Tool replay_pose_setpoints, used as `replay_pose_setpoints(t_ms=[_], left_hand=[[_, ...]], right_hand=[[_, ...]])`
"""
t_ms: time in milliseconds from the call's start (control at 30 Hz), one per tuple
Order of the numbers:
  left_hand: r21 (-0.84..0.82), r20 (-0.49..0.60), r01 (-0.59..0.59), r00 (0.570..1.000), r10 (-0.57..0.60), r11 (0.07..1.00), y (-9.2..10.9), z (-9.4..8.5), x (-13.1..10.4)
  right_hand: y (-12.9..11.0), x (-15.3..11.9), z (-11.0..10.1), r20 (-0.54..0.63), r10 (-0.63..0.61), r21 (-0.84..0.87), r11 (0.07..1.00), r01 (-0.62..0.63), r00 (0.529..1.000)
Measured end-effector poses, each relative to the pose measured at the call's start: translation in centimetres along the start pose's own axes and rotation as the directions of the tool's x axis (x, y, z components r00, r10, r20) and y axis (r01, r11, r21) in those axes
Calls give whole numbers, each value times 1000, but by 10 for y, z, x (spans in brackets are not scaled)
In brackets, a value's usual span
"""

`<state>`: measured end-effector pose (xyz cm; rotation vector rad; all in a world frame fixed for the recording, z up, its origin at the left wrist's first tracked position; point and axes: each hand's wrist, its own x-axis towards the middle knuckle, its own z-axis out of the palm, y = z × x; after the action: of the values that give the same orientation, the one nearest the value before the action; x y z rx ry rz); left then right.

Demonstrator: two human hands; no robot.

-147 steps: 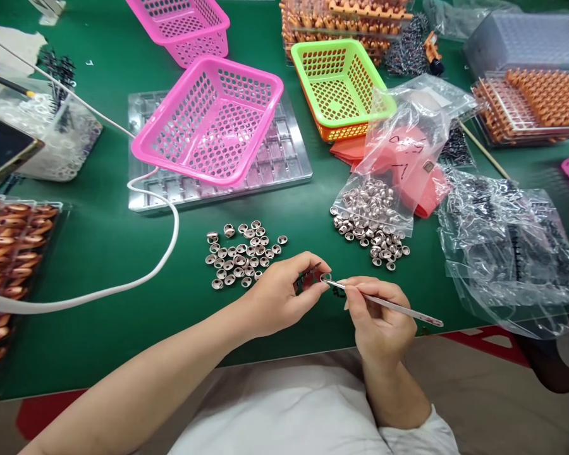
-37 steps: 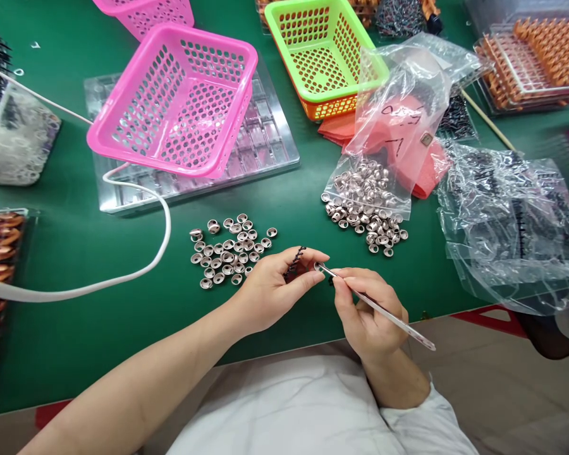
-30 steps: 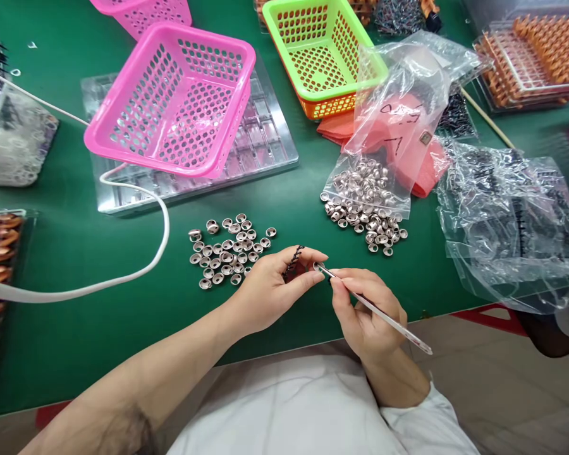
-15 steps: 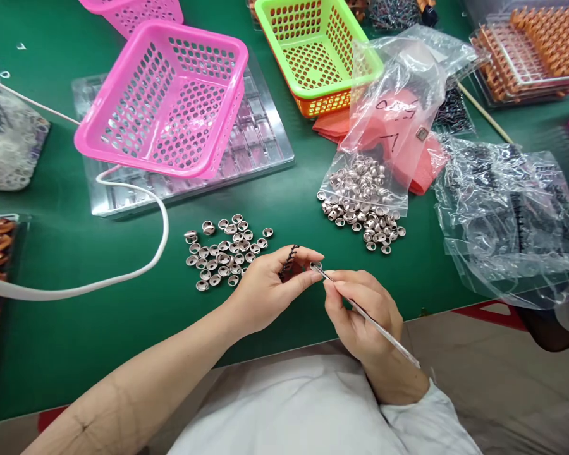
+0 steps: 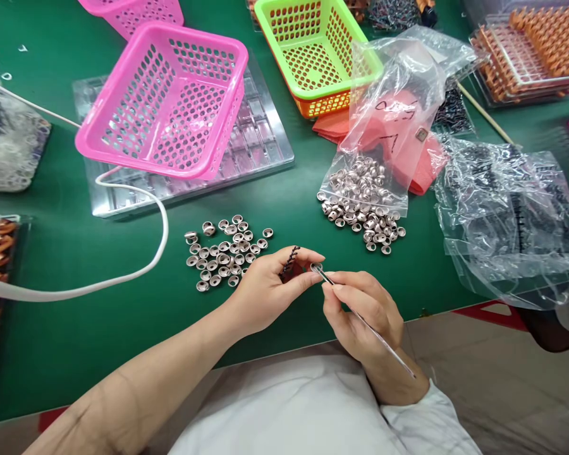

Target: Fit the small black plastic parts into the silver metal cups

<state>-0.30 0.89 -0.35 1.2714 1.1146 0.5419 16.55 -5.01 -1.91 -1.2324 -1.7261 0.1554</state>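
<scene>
Between thumb and forefinger, my left hand point(image 5: 270, 284) pinches a small silver metal ring point(image 5: 315, 267). A black strip of tiny toothed parts point(image 5: 289, 262) also sits in its curled fingers. My right hand point(image 5: 367, 309) grips slim metal tweezers point(image 5: 384, 344) like a pen, their tip at the ring. Whether the tip holds a tiny part is too small to tell. Left of my hands, a loose group of similar silver rings point(image 5: 224, 259) lies on the green table point(image 5: 171, 335). More rings point(image 5: 360, 189) spill from a clear plastic bag point(image 5: 398, 82) at the right.
A pink basket point(image 5: 232, 47) rests on a silver tray point(image 5: 270, 145), beside a white cable point(image 5: 164, 234). Farther back stands a green basket point(image 5: 289, 82) stacked in an orange one. Clear bags of black parts point(image 5: 516, 215) lie right, below trays of copper-coloured parts point(image 5: 550, 38).
The tweezers have turned slightly in my right hand, and their rear end has dropped a little. My left hand keeps its hold on the ring almost unmoved.
</scene>
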Motion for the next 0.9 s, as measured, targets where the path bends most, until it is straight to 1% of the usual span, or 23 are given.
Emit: replay_pose_setpoints(t_ms=[133, 300, 433, 700, 900], left_hand=[[6, 13, -1, 1000, 1, 1000, 1, -1, 0], [1, 35, 9, 999, -9, 1000, 0, -2, -1], [-14, 40, 9, 999, -8, 1000, -2, -2, -1], [-1, 56, 5, 998, -5, 1000, 0, -2, 0], [27, 61, -20, 998, 19, 999, 1, -2, 0]], right_hand=[[-1, -2, -1, 2, 41, 8, 999, -41, 999], [1, -4, -1, -44, 46, 88, 995, -42, 998], [1, -4, -1, -41, 123, 114, 987, -117, 992], [3, -5, 1, -57, 137, 169, 978, -125, 989], [1, -5, 2, -44, 163, 163, 975, -154, 986]])
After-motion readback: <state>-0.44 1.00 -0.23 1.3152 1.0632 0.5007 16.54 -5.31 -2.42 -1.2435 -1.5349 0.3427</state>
